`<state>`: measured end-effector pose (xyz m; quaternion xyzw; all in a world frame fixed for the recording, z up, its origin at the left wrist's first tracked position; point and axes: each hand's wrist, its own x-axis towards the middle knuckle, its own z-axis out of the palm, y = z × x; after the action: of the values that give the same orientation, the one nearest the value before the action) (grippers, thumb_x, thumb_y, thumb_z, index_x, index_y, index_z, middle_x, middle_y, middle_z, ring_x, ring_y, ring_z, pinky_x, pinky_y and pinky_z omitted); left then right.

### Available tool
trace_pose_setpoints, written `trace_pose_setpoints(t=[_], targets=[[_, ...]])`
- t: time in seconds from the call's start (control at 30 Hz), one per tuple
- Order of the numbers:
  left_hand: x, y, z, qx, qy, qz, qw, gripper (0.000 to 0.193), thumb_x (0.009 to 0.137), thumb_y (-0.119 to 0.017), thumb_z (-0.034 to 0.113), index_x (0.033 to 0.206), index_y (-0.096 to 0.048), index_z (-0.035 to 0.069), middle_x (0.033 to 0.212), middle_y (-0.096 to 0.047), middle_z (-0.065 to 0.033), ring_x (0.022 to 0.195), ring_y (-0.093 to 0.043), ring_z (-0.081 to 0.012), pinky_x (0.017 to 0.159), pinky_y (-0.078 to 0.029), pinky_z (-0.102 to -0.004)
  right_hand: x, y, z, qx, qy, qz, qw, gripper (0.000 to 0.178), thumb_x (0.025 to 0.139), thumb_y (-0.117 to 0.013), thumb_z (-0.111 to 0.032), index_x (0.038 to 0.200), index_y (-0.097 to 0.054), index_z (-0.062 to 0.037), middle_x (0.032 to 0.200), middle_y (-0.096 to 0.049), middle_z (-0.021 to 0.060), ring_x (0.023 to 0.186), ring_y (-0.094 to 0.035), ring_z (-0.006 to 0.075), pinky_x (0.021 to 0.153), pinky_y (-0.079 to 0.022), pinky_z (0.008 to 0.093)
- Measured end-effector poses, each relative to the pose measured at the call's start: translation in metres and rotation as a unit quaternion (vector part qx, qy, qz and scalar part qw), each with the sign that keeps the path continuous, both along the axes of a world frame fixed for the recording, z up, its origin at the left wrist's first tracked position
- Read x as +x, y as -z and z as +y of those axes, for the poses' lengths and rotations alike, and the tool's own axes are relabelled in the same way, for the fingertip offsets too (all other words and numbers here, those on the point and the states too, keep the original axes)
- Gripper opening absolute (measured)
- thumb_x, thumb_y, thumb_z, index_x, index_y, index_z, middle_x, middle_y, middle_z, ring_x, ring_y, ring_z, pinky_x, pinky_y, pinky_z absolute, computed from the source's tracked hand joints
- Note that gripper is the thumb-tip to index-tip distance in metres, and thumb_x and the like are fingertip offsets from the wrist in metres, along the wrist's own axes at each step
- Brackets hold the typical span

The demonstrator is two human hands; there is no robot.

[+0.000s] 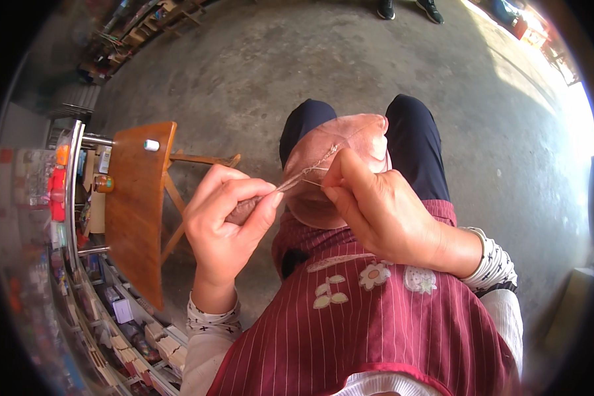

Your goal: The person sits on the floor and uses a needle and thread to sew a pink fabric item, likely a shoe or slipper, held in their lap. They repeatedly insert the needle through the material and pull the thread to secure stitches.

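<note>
My left hand [228, 214] pinches cloth [346, 132] | right hand [389, 211] pinches needle or thread [313, 182] | stitches [329, 156] partway; remaining edge, I judge, unsewn

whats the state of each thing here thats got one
Left hand, closed on the cloth
Right hand, fingertips pinched at the thread
Cloth, bunched at the left hand
Thread, strung between cloth and right hand
Table, standing
Spool, resting on the table
Apron, worn
</note>
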<state>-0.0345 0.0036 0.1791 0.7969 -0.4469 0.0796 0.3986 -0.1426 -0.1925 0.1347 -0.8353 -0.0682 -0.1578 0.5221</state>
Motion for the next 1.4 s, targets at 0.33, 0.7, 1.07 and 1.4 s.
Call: trace_pose_setpoints(t=[0.33,0.7,1.07,1.4], targets=[[0.003,0.017,-0.006,-0.055,0.045,0.009,0.997,0.013,0.081,-0.074,-0.002,0.090,-0.064,-0.001,0.095,-0.071,-0.0134,0.084,-0.064,-0.0185,0.073,-0.049,-0.0280,0.000,0.003,-0.001,-0.017,0.001,0.018,1.000,0.012,0.092,-0.057,0.004,0.100,-0.048,0.0006,0.072,-0.059,0.0169,0.061,-0.063,0.0365,0.052,-0.046,0.0406],[0.006,0.019,-0.009,-0.058,0.056,-0.030,0.996,0.015,0.076,-0.075,-0.003,0.085,-0.066,0.004,0.088,-0.075,-0.0084,0.068,-0.062,-0.0181,0.063,-0.047,-0.0293,0.002,0.006,0.006,-0.001,0.023,0.009,1.000,0.011,0.092,-0.055,0.005,0.099,-0.047,0.0021,0.074,-0.059,0.0166,0.061,-0.061,0.0353,0.054,-0.046,0.0398],[0.004,0.017,-0.009,-0.062,0.060,-0.039,0.996,0.017,0.075,-0.075,-0.005,0.086,-0.066,0.004,0.089,-0.076,-0.0088,0.066,-0.062,-0.0170,0.062,-0.045,-0.0283,0.001,0.004,0.006,-0.010,0.020,0.010,1.000,0.011,0.091,-0.055,0.006,0.099,-0.047,0.0024,0.075,-0.059,0.0168,0.063,-0.062,0.0358,0.056,-0.047,0.0401],[0.002,0.017,-0.009,-0.053,0.064,-0.038,0.996,0.018,0.075,-0.076,-0.006,0.087,-0.067,0.004,0.090,-0.075,-0.0091,0.067,-0.064,-0.0176,0.062,-0.047,-0.0297,0.002,0.005,0.007,-0.008,0.021,-0.001,1.000,0.011,0.091,-0.055,0.006,0.099,-0.048,0.0019,0.074,-0.059,0.0168,0.060,-0.060,0.0363,0.053,-0.045,0.0408]])
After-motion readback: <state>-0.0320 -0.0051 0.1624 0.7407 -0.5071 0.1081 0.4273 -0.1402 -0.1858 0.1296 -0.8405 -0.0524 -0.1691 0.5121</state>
